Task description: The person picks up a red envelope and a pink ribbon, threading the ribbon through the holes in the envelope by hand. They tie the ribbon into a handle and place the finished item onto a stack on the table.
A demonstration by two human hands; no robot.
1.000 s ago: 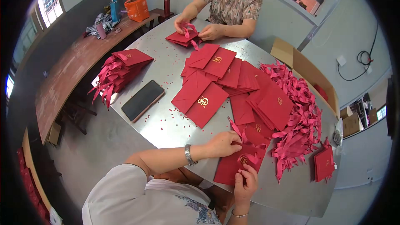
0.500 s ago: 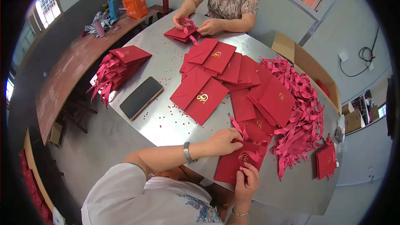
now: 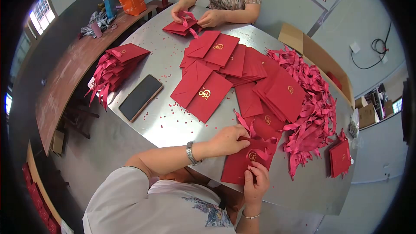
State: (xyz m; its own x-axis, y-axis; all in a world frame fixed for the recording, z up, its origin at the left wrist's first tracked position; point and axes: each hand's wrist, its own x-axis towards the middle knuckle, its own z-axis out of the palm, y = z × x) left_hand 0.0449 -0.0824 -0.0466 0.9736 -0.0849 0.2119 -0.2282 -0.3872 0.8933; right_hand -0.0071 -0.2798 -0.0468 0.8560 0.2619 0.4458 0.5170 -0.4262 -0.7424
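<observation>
A red paper bag (image 3: 234, 169) with a gold emblem lies at the table's near edge, under both hands. At its top edge my left hand (image 3: 227, 140), with a metal watch on the wrist, is closed with thumb and fingers pinched on the bag; the fingertips are partly hidden. A pink ribbon (image 3: 262, 152) curls over the bag's front. Its lower end runs to my right hand (image 3: 257, 182), whose thumb and fingers are pinched at it, over the bag's lower right part.
Overlapping red bags (image 3: 208, 93) cover the table's middle. A ribbon heap (image 3: 310, 112) lies to the right, beside a cardboard box (image 3: 320, 58). A phone (image 3: 141, 97) and a stack of ribboned bags (image 3: 123, 63) lie left. Opposite, a co-worker's hands (image 3: 211, 18) handle another bag.
The whole view has shifted slightly, so the table's things appear a little higher and further left. My hands keep nearly the same hold on the bag and ribbon.
</observation>
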